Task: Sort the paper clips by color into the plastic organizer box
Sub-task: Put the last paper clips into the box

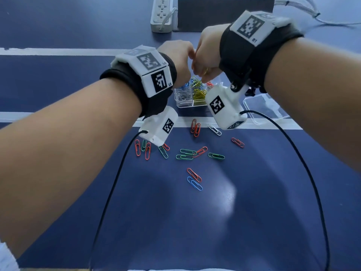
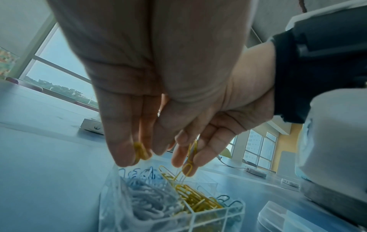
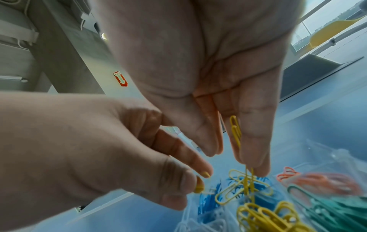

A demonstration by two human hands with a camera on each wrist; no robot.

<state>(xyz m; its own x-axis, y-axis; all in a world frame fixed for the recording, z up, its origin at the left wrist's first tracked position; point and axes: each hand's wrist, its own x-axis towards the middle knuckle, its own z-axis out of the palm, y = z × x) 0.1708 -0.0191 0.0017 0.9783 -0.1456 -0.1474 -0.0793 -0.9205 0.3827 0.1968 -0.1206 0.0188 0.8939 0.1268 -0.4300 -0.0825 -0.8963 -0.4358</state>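
Note:
The clear plastic organizer box (image 1: 183,103) sits on the blue table and holds white, yellow, blue, orange and green paper clips in separate compartments. Both hands hover close together just above it. My left hand (image 2: 139,157) pinches a yellow clip (image 2: 141,152) at its fingertips. My right hand (image 3: 238,157) pinches a yellow clip (image 3: 236,130), from which tangled yellow clips (image 3: 241,186) dangle over the yellow compartment (image 3: 264,218). Nearer me on the table lie several loose clips: red (image 1: 196,129), green (image 1: 215,155), white (image 1: 214,130) and blue (image 1: 194,183).
A clear plastic lid (image 1: 263,108) lies right of the box. A power strip (image 1: 162,14) and a dark mat (image 1: 224,14) sit at the far edge. Black cables (image 1: 109,192) run from both wrist cameras toward me.

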